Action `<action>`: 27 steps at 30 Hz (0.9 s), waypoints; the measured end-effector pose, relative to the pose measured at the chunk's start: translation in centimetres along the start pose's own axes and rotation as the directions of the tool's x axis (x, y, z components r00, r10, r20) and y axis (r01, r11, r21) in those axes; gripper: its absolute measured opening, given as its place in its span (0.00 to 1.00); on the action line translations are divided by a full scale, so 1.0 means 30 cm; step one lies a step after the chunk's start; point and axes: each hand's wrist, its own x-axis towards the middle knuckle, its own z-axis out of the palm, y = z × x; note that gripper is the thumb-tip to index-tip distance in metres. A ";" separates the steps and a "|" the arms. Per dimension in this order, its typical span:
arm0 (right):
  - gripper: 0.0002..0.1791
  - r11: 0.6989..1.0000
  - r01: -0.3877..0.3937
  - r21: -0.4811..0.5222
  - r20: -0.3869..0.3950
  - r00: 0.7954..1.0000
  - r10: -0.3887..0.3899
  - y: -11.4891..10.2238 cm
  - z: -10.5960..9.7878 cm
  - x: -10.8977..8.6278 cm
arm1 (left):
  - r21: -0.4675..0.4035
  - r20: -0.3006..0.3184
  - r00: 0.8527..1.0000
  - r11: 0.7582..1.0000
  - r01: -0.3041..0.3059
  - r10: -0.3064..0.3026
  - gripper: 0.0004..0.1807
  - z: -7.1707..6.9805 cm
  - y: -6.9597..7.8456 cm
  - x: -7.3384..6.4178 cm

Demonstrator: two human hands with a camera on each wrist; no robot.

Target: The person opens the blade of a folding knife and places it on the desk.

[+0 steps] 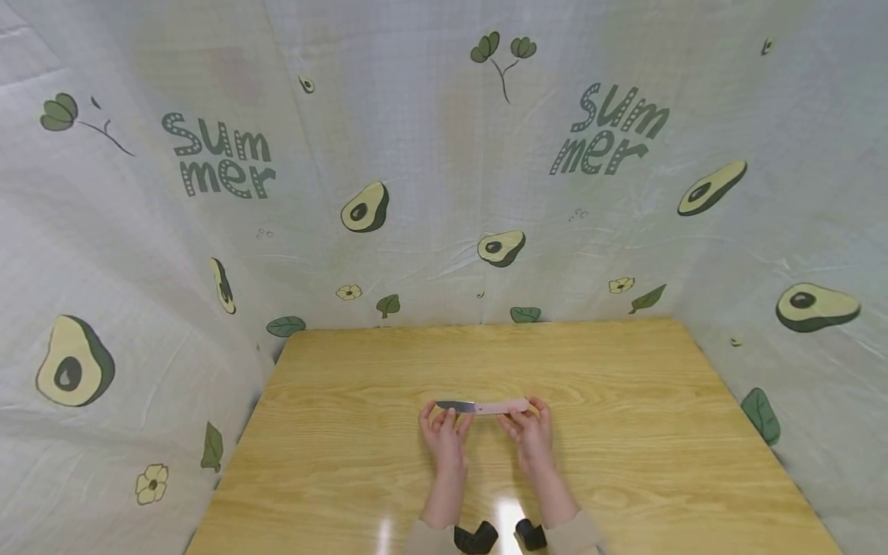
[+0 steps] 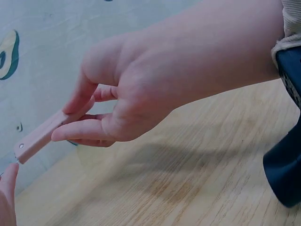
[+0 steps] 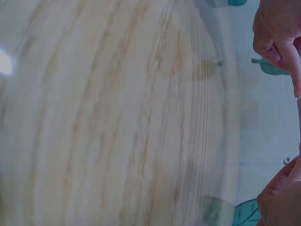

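Observation:
A folding knife with a pink handle and a dark metal blade is held level over the table, blade to the left. At the blade, my left hand pinches with its thumb on the near side and a finger by the tip. My right hand grips the far end of the handle between thumb and fingers. The left wrist view shows that right hand pinching the handle, a pivot pin at its end, with left fingertips beside it. Both hands appear cut off along the right wrist view's edge.
Under the hands lies a wood-grain table. A pale cloth printed with avocados and leaves hangs behind and at both sides. Black wrist devices sit at both sleeves.

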 end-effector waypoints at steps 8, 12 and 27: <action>0.21 1.000 -0.009 0.029 -0.047 0.999 0.010 0.016 0.005 -0.027 | -0.039 -0.015 1.000 0.999 -0.016 0.015 0.27 0.005 -0.009 -0.023; 0.21 0.999 -0.003 0.045 -0.063 0.998 0.006 0.016 0.009 -0.035 | -0.044 -0.022 0.999 0.999 -0.024 0.023 0.27 0.004 -0.016 -0.025; 0.18 0.980 0.149 -0.133 -0.102 0.981 -0.163 0.019 -0.029 -0.009 | -0.009 -0.067 0.996 0.998 -0.062 0.062 0.26 -0.019 -0.055 -0.018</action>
